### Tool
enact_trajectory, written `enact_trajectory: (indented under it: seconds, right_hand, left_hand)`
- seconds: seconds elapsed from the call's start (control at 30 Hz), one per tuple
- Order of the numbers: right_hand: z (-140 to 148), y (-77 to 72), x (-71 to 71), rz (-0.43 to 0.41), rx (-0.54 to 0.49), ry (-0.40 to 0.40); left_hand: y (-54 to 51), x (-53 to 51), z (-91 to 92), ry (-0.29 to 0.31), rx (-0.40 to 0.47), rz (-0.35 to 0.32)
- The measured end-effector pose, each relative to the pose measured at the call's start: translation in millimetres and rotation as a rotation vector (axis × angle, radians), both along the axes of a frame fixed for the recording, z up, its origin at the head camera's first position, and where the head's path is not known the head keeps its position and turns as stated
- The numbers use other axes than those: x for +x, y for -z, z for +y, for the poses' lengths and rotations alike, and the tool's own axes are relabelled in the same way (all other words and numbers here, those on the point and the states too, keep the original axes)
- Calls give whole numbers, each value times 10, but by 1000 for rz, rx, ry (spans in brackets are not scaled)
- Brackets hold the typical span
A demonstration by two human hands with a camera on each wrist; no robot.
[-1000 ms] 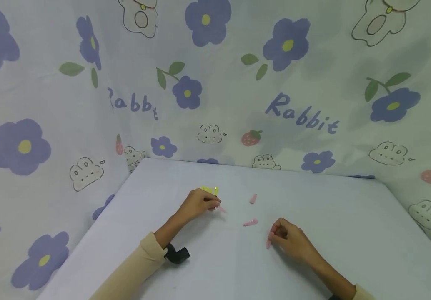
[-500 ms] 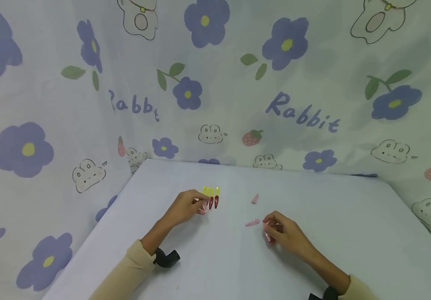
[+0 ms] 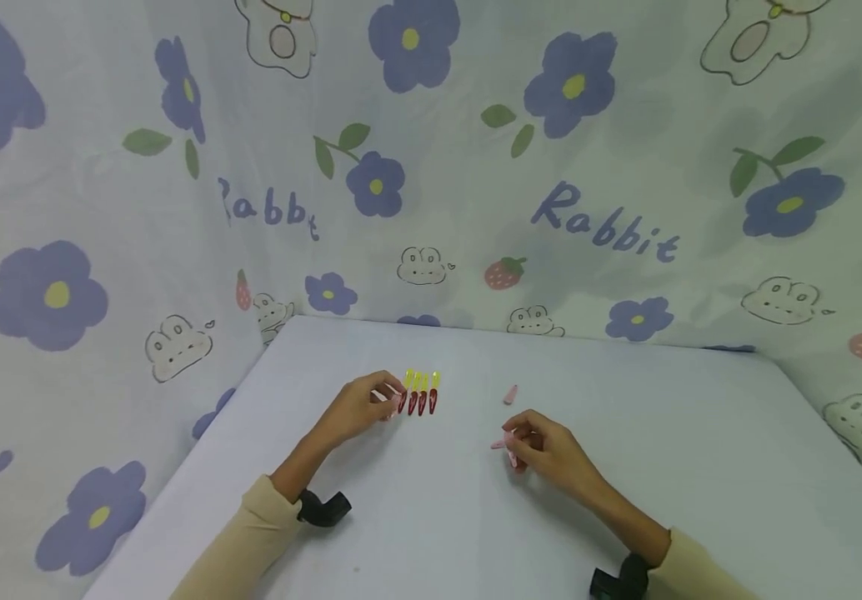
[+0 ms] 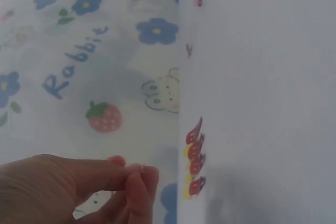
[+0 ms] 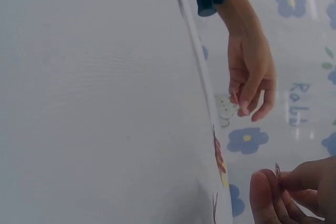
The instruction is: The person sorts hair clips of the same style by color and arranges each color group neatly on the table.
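My left hand (image 3: 356, 408) pinches a pink hair clip (image 5: 235, 97) between thumb and fingertips, just left of a row of several red hair clips (image 3: 422, 403). Directly behind the red ones, several yellow hair clips (image 3: 422, 381) line up. My right hand (image 3: 554, 450) pinches another pink hair clip (image 3: 513, 460) above the table. Beside its fingertips lies a pink hair clip (image 3: 498, 445), partly hidden by the held one. Farther back, a single pink hair clip (image 3: 510, 394) lies on the table. In the left wrist view, the fingers mostly cover the left hand's clip.
The white table (image 3: 401, 517) reaches back to a fabric wall (image 3: 461, 167) printed with flowers and rabbits. A black wrist device (image 3: 323, 508) sits on the left forearm, and another black device (image 3: 620, 577) on the right.
The left hand has moved left with its pink clip, uncovering the red and yellow rows. The right hand has lifted its pink clip and shifted left and back, toward a pink clip on the table.
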State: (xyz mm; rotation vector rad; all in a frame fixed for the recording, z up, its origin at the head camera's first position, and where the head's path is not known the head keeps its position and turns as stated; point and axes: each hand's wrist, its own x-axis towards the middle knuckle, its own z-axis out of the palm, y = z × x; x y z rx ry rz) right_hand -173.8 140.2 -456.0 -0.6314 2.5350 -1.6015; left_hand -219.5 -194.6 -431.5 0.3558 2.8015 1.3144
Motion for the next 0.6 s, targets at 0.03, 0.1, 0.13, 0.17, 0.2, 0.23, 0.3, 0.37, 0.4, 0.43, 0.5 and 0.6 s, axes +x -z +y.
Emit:
enact_trajectory:
  seconds: [0.03, 0.1, 0.13, 0.17, 0.2, 0.23, 0.3, 0.37, 0.4, 0.43, 0.5, 0.6]
  right_hand:
    - [-37, 8, -6, 3, -1, -5]
    - [-118, 23, -21, 6, -2, -18]
    - [-160, 28, -29, 6, -2, -23]
    - [-202, 31, -38, 9, 4, -28]
    - [-244, 31, -48, 14, 13, -30]
    - [-285, 25, -58, 16, 20, -29]
    - [-358, 6, -88, 31, 30, -28]
    - [-424, -18, -121, 45, 39, -23]
    - [-453, -32, -139, 49, 43, -20]
    - [-482, -45, -158, 49, 44, -20]
    - [-532, -53, -199, 50, 38, -20]
    - [-609, -56, -269, 36, 21, -29]
  left_hand:
    - [16, 5, -18, -15, 5, -7]
    - [42, 19, -51, -38, 14, -22]
    - [50, 28, -66, -49, 14, -29]
    - [60, 37, -80, -58, 15, -40]
    - [69, 45, -92, -65, 12, -46]
    - [74, 52, -101, -74, 12, -56]
    - [88, 56, -111, -79, 7, -68]
    - [100, 51, -112, -78, 0, -82]
    - [109, 42, -112, -76, -4, -89]
    - [120, 34, -112, -76, -9, -97]
    - [145, 21, -105, -75, -17, -103]
    - [174, 31, -92, -76, -11, -97]
